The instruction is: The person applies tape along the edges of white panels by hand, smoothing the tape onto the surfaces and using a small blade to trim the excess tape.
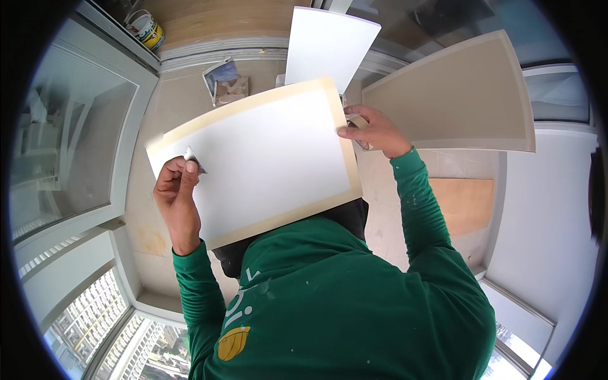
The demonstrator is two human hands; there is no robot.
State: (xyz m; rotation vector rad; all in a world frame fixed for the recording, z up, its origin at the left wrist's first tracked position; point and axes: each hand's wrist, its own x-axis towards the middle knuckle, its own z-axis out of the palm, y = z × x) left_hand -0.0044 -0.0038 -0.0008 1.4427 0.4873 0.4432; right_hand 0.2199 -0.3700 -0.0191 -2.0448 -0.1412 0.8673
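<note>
White and rectangular, a panel [272, 158] lies over a dark-clad lap [232, 258], masking tape [349, 170] bordering three edges, its left corner blurred. The grip of the left hand [178, 193] pinches a small pointed piece [201, 168], too covered to identify; the right hand [380, 132] grips a tape roll [358, 120], partly hidden, at the panel's right edge.

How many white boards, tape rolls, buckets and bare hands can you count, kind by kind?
White boards: 2 (tan-edged board, plain board)
Tape rolls: 1
Buckets: 1
Bare hands: 2 (left hand, right hand)
Total: 6
</note>
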